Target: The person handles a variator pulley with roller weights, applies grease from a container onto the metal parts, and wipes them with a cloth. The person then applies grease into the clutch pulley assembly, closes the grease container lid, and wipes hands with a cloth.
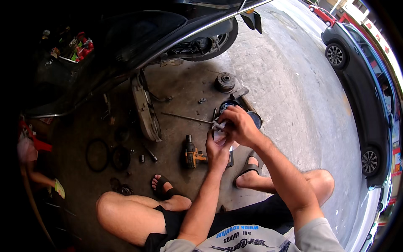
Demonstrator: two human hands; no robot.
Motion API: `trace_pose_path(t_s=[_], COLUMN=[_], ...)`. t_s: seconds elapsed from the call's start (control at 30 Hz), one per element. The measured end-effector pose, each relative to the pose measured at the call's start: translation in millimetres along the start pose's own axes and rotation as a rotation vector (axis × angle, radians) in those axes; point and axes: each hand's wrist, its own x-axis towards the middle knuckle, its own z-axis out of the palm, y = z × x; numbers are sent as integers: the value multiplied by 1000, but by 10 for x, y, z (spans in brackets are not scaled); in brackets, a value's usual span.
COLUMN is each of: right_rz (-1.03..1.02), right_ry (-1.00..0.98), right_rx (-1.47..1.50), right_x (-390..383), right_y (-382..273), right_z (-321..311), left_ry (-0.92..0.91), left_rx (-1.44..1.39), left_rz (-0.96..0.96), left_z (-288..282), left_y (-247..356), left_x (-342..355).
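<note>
Your left hand (218, 154) is wrapped around a shiny disc (220, 137), held off the floor (289, 96) between your knees; your right hand (242, 124) is bent over its far edge, fingertips at a small grey piece, and how firmly they grip cannot be told. Just beyond your right hand lie a blue bowl (229, 103), partly covered by that hand, and a tin (255, 120), with a hammer (239, 93) next to them and a drum (225, 82) farther out. A rod (184, 117) on your left points at your hands, its near end close to them. A driver (191, 156) stands nearest your left wrist, in the way of any lowering on that side. Farther left you have a long cover (145, 110), a socket (142, 158), a round part (121, 158) and a belt (87, 155); another person's leg (40, 178) shows near the left rim. The scooter (163, 31) bounds your work on the far side, its wheel (228, 41) overhanging. Your sandals (250, 168) bound the near side. On your right, pale concrete stretches from the tin to a dark car (356, 92), giving your right arm its widest room.
</note>
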Motion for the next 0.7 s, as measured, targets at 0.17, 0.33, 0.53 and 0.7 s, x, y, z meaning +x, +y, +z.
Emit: trace_pose_path(t_s=[0.17, 0.33, 0.53, 0.7], right_rz=[278, 304, 249, -116], right_ry=[434, 505, 336, -96], right_rx=[121, 227, 157, -149], right_x=[-475, -765, -269, 22], right_y=[-9, -102, 9, -260], right_z=[367, 651, 162, 50], left_ry=[184, 219, 48, -78], left_rx=[-156, -232, -181, 73], left_rz=[-135, -154, -107, 67], left_z=[29, 1, 7, 9], left_y=[94, 86, 13, 38], left_x=[8, 36, 5, -17])
